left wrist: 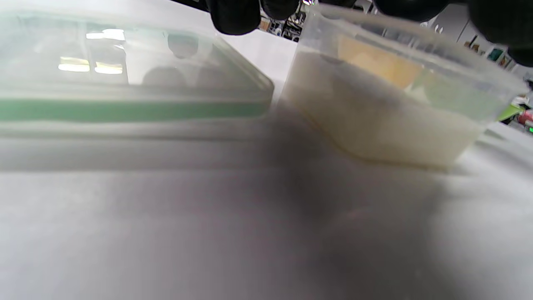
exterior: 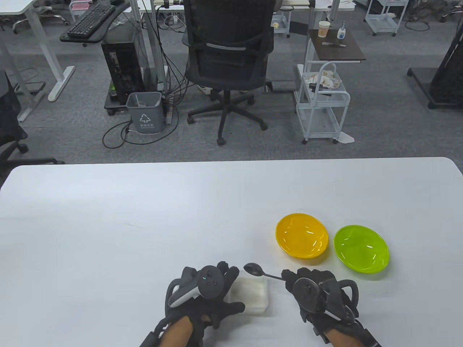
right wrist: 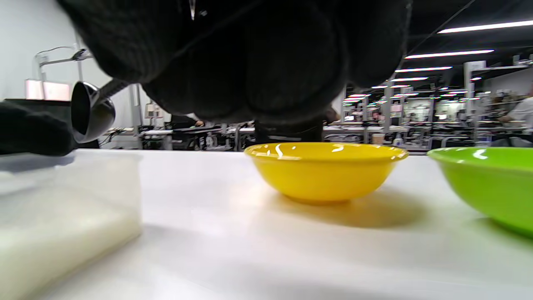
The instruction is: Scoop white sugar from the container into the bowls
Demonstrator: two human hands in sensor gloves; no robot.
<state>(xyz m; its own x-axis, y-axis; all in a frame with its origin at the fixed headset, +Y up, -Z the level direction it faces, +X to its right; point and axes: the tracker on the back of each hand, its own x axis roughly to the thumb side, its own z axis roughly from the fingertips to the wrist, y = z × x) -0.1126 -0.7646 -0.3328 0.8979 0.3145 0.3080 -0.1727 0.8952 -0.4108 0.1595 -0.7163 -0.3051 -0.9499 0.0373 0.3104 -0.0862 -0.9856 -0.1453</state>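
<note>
Left grip (exterior: 202, 292): black knit sensor glove, forearm bare below the cuff. Dark round tracker on the back with a pale grey handle and a small green light. Right grip (exterior: 318, 292): matching black glove, all-dark tracker with ring loop; black strap at the wrist.

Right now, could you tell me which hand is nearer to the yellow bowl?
Right. The right hand, holding the spoon, sits just near-side of the yellow bowl; the left hand is farther left, at the sugar container.
</note>
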